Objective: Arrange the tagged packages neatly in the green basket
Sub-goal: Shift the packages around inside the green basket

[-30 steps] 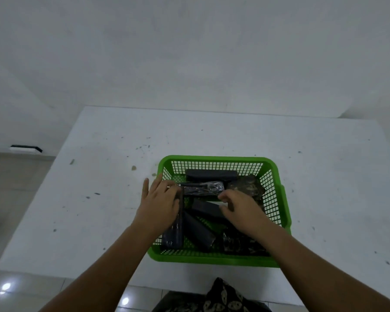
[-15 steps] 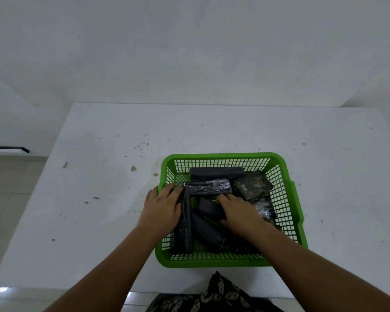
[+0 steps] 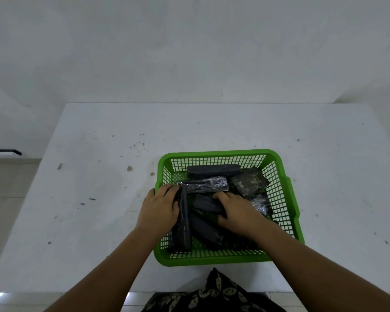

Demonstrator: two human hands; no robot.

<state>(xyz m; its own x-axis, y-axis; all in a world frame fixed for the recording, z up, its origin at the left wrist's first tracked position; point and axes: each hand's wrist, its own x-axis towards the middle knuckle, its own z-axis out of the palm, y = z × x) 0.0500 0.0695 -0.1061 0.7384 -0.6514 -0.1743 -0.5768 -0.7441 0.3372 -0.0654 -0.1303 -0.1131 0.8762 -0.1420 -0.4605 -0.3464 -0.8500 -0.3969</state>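
A green plastic basket (image 3: 287, 199) stands on the white table near its front edge and holds several dark wrapped packages. My left hand (image 3: 159, 208) grips a long dark package (image 3: 183, 224) that stands on edge along the basket's left wall. My right hand (image 3: 236, 212) lies over a short dark package (image 3: 206, 204) in the middle, fingers curled on it. A flat dark package (image 3: 213, 170) lies against the far wall, a shiny one (image 3: 208, 186) in front of it, and a square mottled one (image 3: 249, 182) at the far right.
The white table (image 3: 99, 176) is speckled with small dark bits and spreads wide left and right of the basket. A white wall rises behind it. Patterned dark cloth (image 3: 214, 293) shows at the table's front edge, below the basket.
The view has shifted slightly. My left hand has stood the long package more upright against the left wall; my right hand stays on the middle package.
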